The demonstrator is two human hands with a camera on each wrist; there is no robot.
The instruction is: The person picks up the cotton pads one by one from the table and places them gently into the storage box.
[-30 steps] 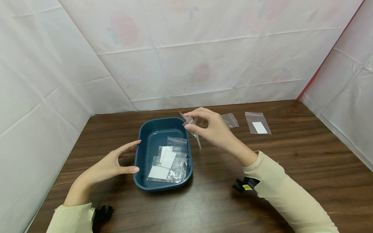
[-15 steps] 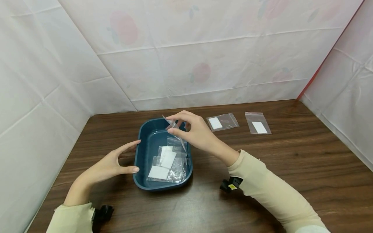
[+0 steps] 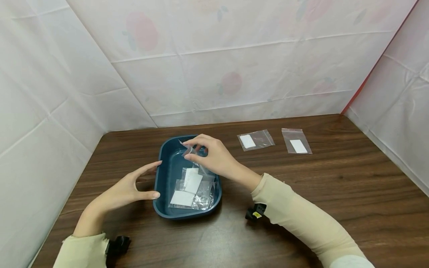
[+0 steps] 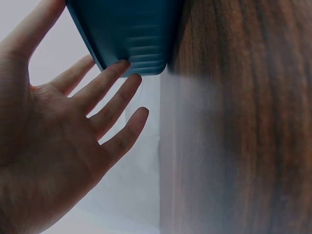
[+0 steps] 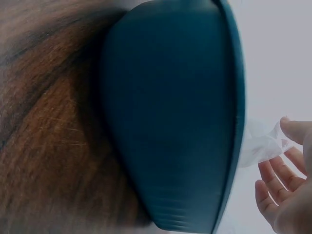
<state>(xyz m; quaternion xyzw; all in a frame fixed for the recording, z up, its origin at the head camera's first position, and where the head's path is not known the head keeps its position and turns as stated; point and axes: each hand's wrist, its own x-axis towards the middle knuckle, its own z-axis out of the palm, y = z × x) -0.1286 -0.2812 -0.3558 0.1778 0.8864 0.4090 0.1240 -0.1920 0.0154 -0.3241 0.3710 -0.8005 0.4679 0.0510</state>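
Observation:
A dark blue rectangular bin stands on the table. My left hand is at its left side, thumb and fingers spread along the wall. In the left wrist view the fingers of the left hand are mostly straight against the bin wall. My right hand is over the bin's right part and pinches a clear zip bag between thumb and fingers. Its lower part hangs into the bin, partly hidden by the hand. Several zip bags with white rectangular pieces lie inside, toward the near end.
Two more clear zip bags, a left one and a right one, each with a white piece, lie on the dark wooden table to the right. White cloth walls enclose the table's back and sides.
My right hand has moved left and slightly down with the zip bag, from beside the bin's right rim to over its inside. The left hand and the bin have stayed put.

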